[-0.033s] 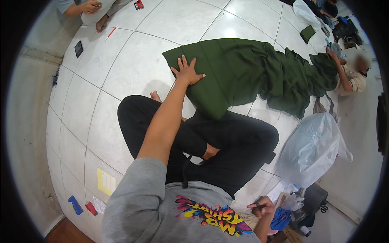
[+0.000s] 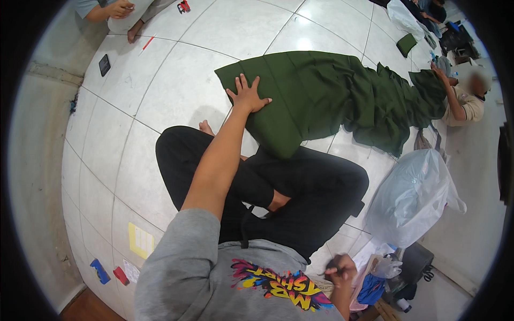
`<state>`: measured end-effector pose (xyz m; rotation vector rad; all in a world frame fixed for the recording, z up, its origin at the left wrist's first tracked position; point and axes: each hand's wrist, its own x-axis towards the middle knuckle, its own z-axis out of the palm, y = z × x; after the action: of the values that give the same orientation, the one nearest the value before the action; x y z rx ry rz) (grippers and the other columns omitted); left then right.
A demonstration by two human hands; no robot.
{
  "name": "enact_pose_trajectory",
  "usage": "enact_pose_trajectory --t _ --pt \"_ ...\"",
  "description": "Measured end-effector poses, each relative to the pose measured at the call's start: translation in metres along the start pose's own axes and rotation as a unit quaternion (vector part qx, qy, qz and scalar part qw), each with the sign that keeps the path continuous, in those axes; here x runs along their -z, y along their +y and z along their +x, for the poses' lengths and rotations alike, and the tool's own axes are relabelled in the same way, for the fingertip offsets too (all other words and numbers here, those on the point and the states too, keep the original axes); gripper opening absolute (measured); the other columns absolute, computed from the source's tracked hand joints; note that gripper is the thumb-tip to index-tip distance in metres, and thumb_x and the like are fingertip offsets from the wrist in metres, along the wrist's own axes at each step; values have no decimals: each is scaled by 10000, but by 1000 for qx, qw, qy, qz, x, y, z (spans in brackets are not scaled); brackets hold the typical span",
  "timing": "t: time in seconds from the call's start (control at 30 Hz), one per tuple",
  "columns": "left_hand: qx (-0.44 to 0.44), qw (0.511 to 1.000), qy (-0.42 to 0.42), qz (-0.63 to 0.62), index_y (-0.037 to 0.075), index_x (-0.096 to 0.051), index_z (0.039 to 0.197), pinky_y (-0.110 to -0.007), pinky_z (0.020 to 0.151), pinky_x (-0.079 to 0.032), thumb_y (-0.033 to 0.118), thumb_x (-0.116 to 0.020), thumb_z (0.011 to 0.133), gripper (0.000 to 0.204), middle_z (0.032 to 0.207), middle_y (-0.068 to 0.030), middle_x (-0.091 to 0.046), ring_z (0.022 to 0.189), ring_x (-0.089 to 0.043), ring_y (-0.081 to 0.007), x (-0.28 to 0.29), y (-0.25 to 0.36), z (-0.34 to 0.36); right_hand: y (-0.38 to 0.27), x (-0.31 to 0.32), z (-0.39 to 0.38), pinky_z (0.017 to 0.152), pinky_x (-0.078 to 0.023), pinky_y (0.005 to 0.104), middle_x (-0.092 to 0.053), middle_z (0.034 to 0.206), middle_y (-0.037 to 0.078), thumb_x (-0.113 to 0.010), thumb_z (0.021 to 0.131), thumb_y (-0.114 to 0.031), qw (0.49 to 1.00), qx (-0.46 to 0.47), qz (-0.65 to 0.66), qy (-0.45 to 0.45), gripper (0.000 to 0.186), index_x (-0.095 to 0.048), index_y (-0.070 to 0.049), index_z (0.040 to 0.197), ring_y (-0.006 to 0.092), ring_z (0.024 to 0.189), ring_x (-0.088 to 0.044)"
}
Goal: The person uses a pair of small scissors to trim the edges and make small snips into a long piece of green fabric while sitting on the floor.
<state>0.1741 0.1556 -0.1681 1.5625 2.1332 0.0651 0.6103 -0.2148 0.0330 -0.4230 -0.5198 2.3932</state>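
Note:
A long piece of dark green cloth point(image 2: 316, 85) lies across the tiled floor in front of me, smooth at its left end and rumpled toward the right. My left hand point(image 2: 248, 97) is pressed flat on the smooth end with its fingers spread. Part of the cloth's near edge rests against my folded leg. Down at my right side, my right hand point(image 2: 342, 273) is off the cloth, its fingers curled around or against something dark that is too blurred to name.
At the far right, another person's hand point(image 2: 439, 75) touches the cloth's other end. A stuffed plastic bag point(image 2: 409, 198) stands right of my knee, with clutter behind it. A phone point(image 2: 104, 65) lies at left; a yellow sheet point(image 2: 141, 240) and blue tool point(image 2: 99, 271) lie nearer me.
My right hand has shifted slightly up and its fingers have turned. My left hand and the green cloth stay in place.

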Motion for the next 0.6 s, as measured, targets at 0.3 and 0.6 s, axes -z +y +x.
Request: enact_pose_trajectory --t 0.3,0.6 --pt "8 994 102 -46 258 -264 1609 -704 1172 -111 721 -632 840 970 1679 -242 -52 1545 -34 -456 3 -13 20 -70 7 247 632 -570 483 -707 865 222 -463 1057 -183 479 226 -796 294 382 -518 -9 1393 361 709 -711" --pt "10 997 82 6 336 -209 1622 -715 1169 -41 801 -586 810 1009 1681 -246 1 1538 49 -483 -6 -19 30 -53 -38 140 575 -494 423 -683 793 199 -599 994 -159 493 -90 -823 266 225 -693 -59 1173 349 616 -644"
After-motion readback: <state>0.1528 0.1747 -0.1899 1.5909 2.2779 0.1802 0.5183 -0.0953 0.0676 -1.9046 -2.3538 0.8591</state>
